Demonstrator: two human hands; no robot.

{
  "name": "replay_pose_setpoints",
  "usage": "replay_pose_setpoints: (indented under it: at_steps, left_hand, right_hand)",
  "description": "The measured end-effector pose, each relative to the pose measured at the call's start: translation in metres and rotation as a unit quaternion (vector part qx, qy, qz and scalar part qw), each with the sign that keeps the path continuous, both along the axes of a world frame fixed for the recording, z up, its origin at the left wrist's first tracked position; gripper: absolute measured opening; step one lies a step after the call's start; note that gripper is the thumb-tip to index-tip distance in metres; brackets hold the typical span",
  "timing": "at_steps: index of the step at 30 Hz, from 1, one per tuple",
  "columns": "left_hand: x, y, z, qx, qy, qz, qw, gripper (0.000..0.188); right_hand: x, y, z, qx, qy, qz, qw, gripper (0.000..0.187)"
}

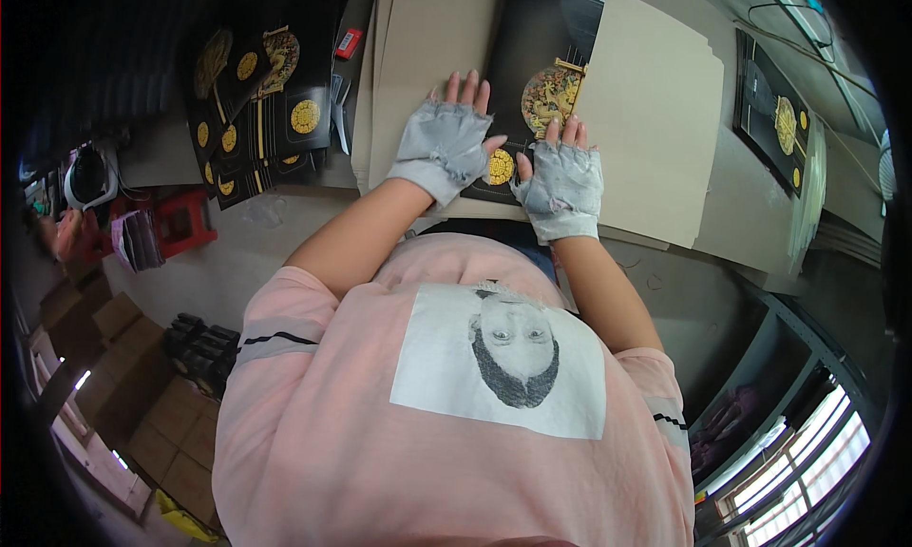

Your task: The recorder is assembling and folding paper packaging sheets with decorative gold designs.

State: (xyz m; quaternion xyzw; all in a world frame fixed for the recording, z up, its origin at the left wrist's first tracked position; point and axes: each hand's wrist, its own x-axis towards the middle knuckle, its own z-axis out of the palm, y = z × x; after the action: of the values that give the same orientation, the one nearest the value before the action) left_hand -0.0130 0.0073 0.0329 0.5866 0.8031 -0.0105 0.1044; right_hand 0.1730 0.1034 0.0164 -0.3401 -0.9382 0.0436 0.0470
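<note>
A long black printed sheet point(543, 34) with a gold and multicoloured fan-shaped picture lies lengthwise in front of me, on grey boards point(655, 100). My left hand point(442, 143), in a worn grey fingerless glove, rests flat with fingers stretched out. It lies at the sheet's left side, its thumb over the sheet's near part. My right hand point(562, 181), gloved the same way, lies flat across the sheet's near right edge. Its fingertips reach the lower part of the fan picture. Neither hand grips anything, and the sheet's near right corner is hidden under the right glove.
More black-and-gold printed sheets point(304, 81) overlap at the left, beside a small red box point(349, 43). Another stack with a black top sheet point(771, 110) stands at the right. A red plastic stool point(185, 222) and cardboard boxes point(171, 428) are on the floor at left.
</note>
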Motion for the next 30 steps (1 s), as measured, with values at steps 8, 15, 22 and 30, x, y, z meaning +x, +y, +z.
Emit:
replay_pose_setpoints:
  at_steps: [8, 15, 22, 30]
  left_hand:
    - [-0.054, 0.102, -0.03, 0.09, 0.046, 0.123, 0.987, 0.083]
    - [-0.114, 0.21, 0.022, 0.041, 0.034, 0.209, 0.976, 0.079]
    - [-0.155, 0.266, 0.007, 0.094, 0.098, 0.2, 0.97, 0.074]
    - [-0.14, 0.242, 0.008, 0.18, 0.174, 0.133, 0.959, 0.076]
  right_hand:
    - [-0.004, 0.006, 0.01, -0.016, -0.034, 0.013, 0.999, 0.073]
    - [-0.006, 0.009, 0.019, -0.099, -0.111, 0.004, 0.989, 0.076]
    - [-0.001, 0.009, 0.012, -0.095, -0.069, 0.009, 0.993, 0.076]
    - [-0.006, 0.012, 0.014, -0.093, -0.069, 0.002, 0.993, 0.073]
